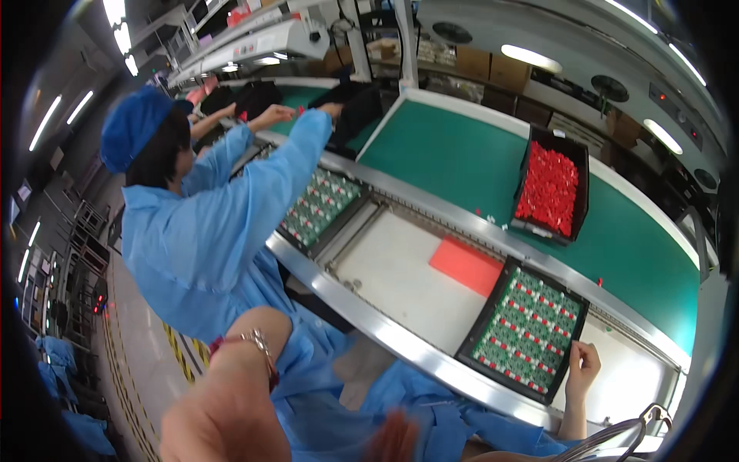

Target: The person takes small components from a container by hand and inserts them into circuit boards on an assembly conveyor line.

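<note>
PCB panel (531, 329), w/ rows of small red & white parts, sits in a black tray (487, 312) just left of the R hand (583, 368). R fingers are curled at the tray's right edge; touching vs. just beside, can't tell, nor whether they grip. L hand (219, 422) is up close to the camera, blurred & well apart from the panel; can't tell if its fingers hold anything.

Handling: panel prob. light, thin & stiff, so don't bend it. Parts on top look fragile, poss. loose if tipped. Tray prob. rigid, maybe a bit slippery for bare fingers. Best hold: tray rim, opp. sides, level, thumbs off the parts; R fingers are already by a usable edge.

Nearby: pink sheet (466, 264), prob. thin & floppy, is beyond & left of the R fingers. Black bin (583, 196) w/ red parts (548, 189) is farther beyond them, on the green tabletop (439, 154); full, so prob. heavier.
</note>
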